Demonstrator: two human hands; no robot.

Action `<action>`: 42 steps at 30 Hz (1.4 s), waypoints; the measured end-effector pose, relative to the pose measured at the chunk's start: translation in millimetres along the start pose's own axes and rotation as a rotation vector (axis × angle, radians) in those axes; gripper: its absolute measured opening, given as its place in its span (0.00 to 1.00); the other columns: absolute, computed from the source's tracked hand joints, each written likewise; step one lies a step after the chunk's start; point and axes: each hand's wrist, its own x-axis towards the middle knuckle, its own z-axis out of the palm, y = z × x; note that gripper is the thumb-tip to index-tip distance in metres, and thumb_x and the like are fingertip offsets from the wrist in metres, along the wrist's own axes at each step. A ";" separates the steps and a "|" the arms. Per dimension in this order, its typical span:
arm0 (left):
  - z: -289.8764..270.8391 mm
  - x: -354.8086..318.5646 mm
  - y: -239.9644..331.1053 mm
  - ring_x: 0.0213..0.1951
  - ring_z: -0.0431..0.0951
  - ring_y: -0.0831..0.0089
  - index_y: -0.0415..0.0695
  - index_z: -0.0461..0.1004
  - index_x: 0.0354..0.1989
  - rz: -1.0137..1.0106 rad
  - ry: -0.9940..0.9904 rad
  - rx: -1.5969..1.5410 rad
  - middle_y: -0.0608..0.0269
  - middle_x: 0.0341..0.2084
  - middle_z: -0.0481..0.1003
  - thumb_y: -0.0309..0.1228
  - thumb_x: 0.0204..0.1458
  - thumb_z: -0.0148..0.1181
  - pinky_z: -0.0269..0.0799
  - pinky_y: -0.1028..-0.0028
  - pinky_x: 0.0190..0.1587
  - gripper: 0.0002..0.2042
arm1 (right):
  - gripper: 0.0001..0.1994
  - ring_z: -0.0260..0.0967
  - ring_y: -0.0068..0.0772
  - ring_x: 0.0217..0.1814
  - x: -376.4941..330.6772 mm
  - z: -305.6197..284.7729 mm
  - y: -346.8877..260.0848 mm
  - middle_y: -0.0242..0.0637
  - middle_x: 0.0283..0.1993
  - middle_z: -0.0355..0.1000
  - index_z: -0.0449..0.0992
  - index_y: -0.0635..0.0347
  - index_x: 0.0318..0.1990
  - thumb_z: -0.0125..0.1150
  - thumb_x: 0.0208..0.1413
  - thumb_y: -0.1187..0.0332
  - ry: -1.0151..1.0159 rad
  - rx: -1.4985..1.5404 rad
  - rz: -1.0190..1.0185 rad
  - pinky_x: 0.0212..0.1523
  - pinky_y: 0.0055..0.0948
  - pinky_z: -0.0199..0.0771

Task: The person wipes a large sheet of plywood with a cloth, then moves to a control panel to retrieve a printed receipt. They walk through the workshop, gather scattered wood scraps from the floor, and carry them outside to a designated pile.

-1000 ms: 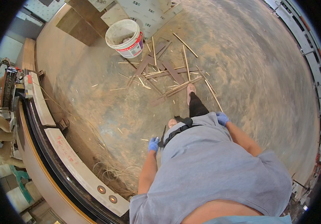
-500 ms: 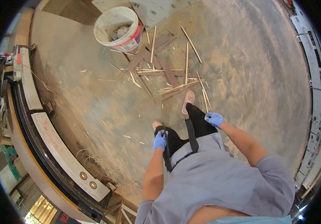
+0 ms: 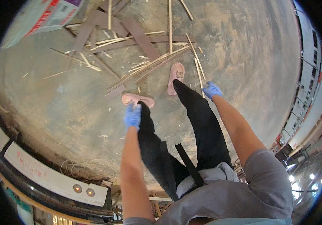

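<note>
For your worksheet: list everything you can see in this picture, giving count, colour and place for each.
Concrete floor: one, grey-brown, dusty, fills the scene.
Wood strips: many, pale, scattered ahead of the feet.
Flat boards: several, dark brown, among the strips.
Printed sheet: one, white and red, upper left.
Curved machine panel: one, white on black, lower left.
Wire coil: one, pale, beside the panel.
Sandals: two, pink, on the feet.
Left hand: blue glove, empty, near the left foot.
Right hand: blue glove, beside a strip.
</note>
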 end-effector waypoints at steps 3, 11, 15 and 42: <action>-9.7 93.5 -37.0 0.57 0.65 0.60 0.37 0.59 0.59 -0.054 -0.052 0.142 0.48 0.56 0.64 0.46 0.51 0.57 0.58 0.68 0.58 0.32 | 0.35 0.68 0.48 0.54 62.2 44.4 -4.3 0.49 0.52 0.69 0.60 0.51 0.60 0.59 0.43 0.51 0.016 -0.057 0.126 0.52 0.41 0.68; -3.6 274.1 -68.7 0.60 0.60 0.55 0.34 0.51 0.62 0.038 0.366 0.251 0.44 0.60 0.58 0.47 0.44 0.65 0.55 0.67 0.61 0.43 | 0.46 0.64 0.48 0.57 220.8 121.9 -25.3 0.50 0.57 0.64 0.50 0.61 0.65 0.64 0.41 0.50 0.212 -0.043 0.246 0.55 0.39 0.65; 3.9 326.1 -25.4 0.55 0.66 0.60 0.37 0.53 0.62 0.106 0.524 -0.164 0.48 0.55 0.63 0.40 0.42 0.69 0.62 0.67 0.57 0.41 | 0.35 0.65 0.51 0.54 274.9 154.2 -13.0 0.50 0.53 0.67 0.61 0.60 0.56 0.64 0.40 0.54 0.492 0.127 0.170 0.53 0.41 0.65; 111.1 281.7 39.8 0.34 0.73 0.74 0.49 0.67 0.38 -0.186 -0.170 -0.854 0.68 0.32 0.71 0.37 0.53 0.59 0.75 0.70 0.33 0.10 | 0.42 0.71 0.48 0.45 291.2 -56.5 -343.1 0.52 0.46 0.71 0.56 0.63 0.61 0.67 0.40 0.52 0.315 0.539 -0.692 0.47 0.38 0.69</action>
